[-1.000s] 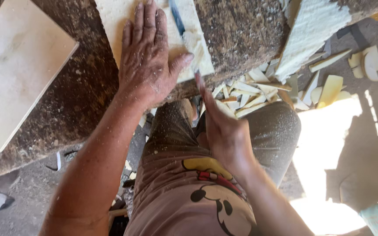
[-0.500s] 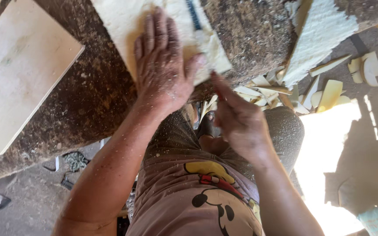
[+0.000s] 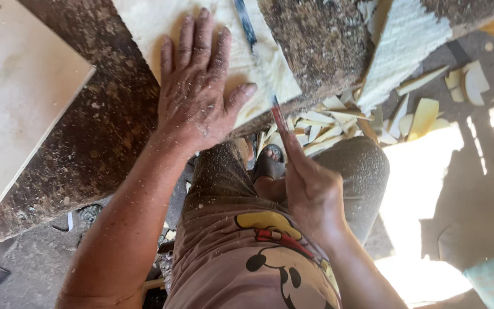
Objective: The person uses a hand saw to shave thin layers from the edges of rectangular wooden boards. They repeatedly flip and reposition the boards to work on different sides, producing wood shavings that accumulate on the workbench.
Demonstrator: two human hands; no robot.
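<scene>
Brown cartoon-print shirt [image 3: 258, 269], dusty dark trousers [image 3: 355, 171], dark sandal [image 3: 270, 163], bare forearms.

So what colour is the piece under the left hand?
Pale cream-yellow piece, dusted with shavings, left hand flat on it; head view.

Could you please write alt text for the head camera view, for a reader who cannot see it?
A person's left hand presses flat on a pale rough-cut wooden piece lying on a dark, worn workbench, while the right hand holds a thin reddish tool at its edge. Pale wood offcuts litter the ground beyond.
</scene>
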